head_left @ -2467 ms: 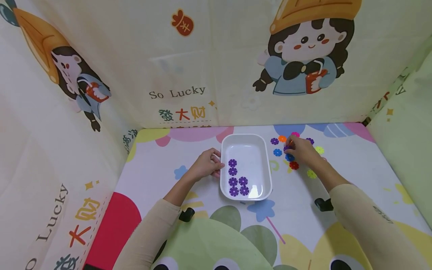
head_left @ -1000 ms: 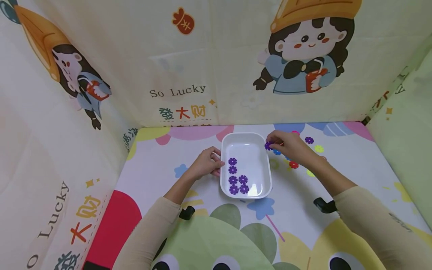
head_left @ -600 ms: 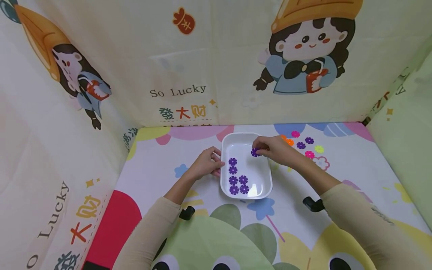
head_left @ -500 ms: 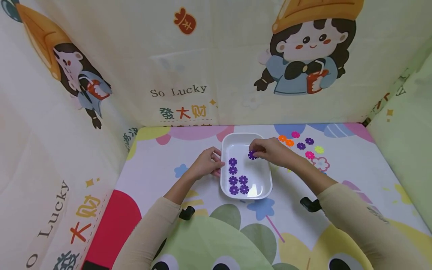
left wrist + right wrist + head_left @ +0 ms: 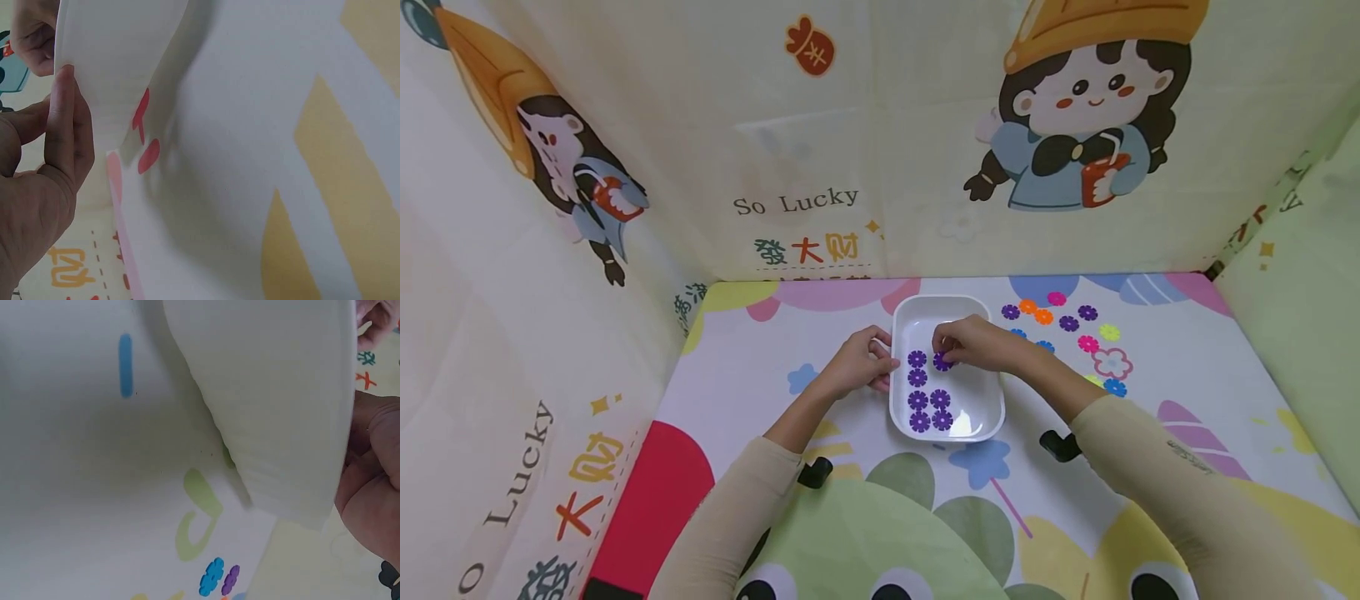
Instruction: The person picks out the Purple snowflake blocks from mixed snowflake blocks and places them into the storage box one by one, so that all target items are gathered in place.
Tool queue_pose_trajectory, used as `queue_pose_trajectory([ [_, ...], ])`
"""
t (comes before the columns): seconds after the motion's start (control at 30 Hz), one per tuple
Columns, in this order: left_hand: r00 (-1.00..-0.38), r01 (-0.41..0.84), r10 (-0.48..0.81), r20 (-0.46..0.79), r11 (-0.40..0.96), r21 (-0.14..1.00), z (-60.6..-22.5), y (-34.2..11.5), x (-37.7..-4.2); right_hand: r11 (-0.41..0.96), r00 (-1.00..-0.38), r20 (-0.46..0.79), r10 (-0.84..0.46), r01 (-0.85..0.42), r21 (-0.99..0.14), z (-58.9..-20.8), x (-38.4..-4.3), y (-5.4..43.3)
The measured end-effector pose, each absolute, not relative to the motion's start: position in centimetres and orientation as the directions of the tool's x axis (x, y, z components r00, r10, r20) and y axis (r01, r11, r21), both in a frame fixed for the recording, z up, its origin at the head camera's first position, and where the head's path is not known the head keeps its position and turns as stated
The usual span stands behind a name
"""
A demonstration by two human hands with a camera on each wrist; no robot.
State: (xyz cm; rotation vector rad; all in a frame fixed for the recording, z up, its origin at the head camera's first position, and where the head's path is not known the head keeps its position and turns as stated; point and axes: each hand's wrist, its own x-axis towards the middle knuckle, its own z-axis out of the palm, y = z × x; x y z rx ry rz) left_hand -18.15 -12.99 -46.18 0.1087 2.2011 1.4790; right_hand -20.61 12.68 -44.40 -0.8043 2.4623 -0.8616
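A white rectangular tray [image 5: 994, 400] stands on the patterned table. My left hand [image 5: 861, 360] pinches its left rim; in the left wrist view, fingers [image 5: 60, 119] lie against the tray's outer wall [image 5: 119, 56]. Over the tray's interior, my right hand [image 5: 977, 343] pinches a purple flower-shaped disc [image 5: 942, 362] between thumb and fingers. Several matching purple discs [image 5: 917, 401] lie inside, in a left column and a shorter column at the lower middle. The right wrist view shows my right hand [image 5: 375, 475] partly behind the tray wall, which hides the pinched disc.
Right of the tray lie loose flower-shaped discs: purple [image 5: 1069, 323], orange [image 5: 1043, 317], pink [image 5: 1087, 343], yellow [image 5: 1108, 332] and blue [image 5: 1115, 387]. My right forearm covers part of that area. A printed cloth wall [image 5: 925, 242] borders the table's far edge.
My right hand picked a purple disc from the loose group and carried it left over the tray, down beside the left column. My left hand has stayed at the rim.
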Motion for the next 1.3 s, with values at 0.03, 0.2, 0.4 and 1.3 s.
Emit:
queue_pose_trajectory([
  [0.03, -0.880, -0.196, 0.325, -0.346, 0.414, 0.889, -46.2, -13.0, -18.1, 0.649, -0.746, -0.198, -0.636, -0.377, -0.661, -44.5, -20.7, 12.5],
  [0.2, -0.879, -0.197, 0.327, -0.346, 0.411, 0.890, -46.1, -13.0, -18.1, 0.663, -0.719, -0.247, -0.649, -0.377, -0.646, -44.8, -20.9, 11.6],
  [0.4, -0.879, -0.198, 0.331, -0.342, 0.400, 0.895, -46.1, -13.0, -18.1, 0.690, -0.701, -0.288, -0.652, -0.391, -0.609, -44.8, -21.0, 11.1],
  [1.3, -0.882, -0.194, 0.325, -0.342, 0.412, 0.890, -45.9, -12.9, -18.0, 0.724, -0.700, -0.333, -0.631, -0.379, -0.576, -46.8, -21.1, 10.1],
])
